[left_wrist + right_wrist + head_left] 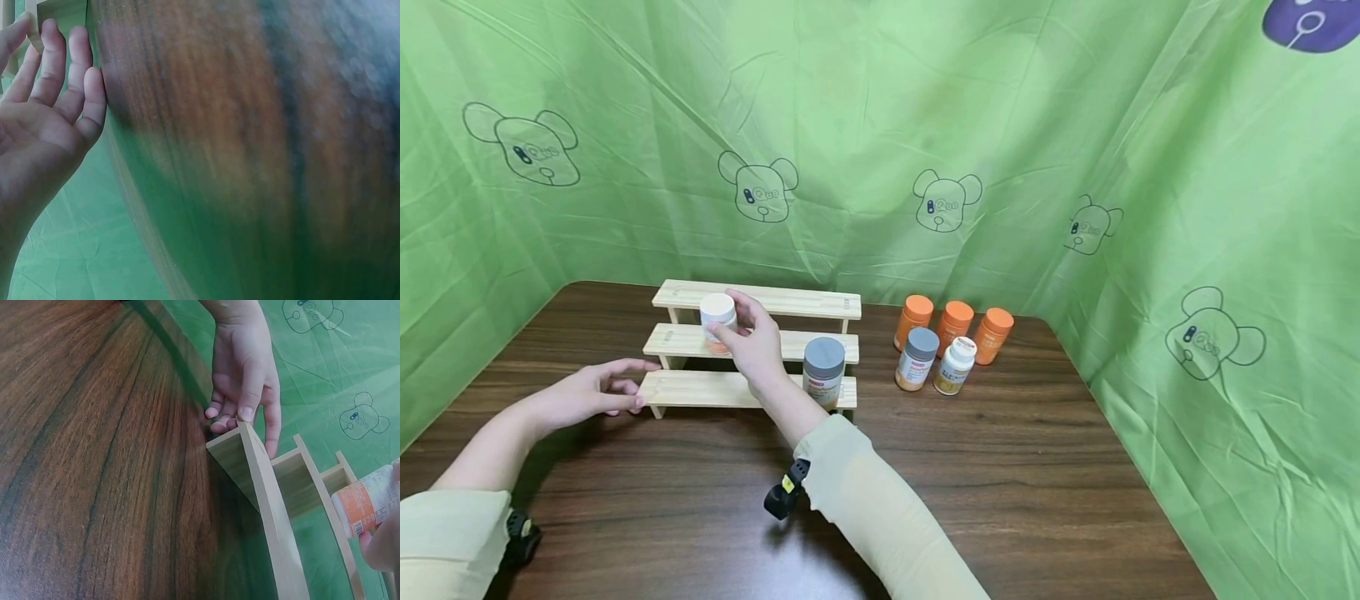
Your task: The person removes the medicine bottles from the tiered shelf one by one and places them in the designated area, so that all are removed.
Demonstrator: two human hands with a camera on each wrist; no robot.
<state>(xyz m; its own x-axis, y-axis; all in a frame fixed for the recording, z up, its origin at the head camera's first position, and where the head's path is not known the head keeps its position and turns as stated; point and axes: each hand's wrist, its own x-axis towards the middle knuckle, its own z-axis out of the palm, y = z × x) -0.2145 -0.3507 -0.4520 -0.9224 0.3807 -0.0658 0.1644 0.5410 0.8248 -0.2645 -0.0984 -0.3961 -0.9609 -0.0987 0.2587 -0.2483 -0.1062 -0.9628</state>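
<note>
Pinching a white-capped bottle with orange label (718,322) in right hand (752,343), just at the middle step of the three-step pale wooden rack (700,389). Resting left hand (597,390), fingers straight, against the rack's left end. Standing on the lowest step, right side: a grey-capped bottle (823,372), partly hidden behind the right forearm. Grouped right of the rack: five more bottles (953,342). Leaving open tabletop (1037,467) in front of the rack.

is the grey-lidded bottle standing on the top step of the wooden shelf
No, the grey-lidded bottle stands on the bottom step of the three-step wooden shelf, at its right end.
</note>
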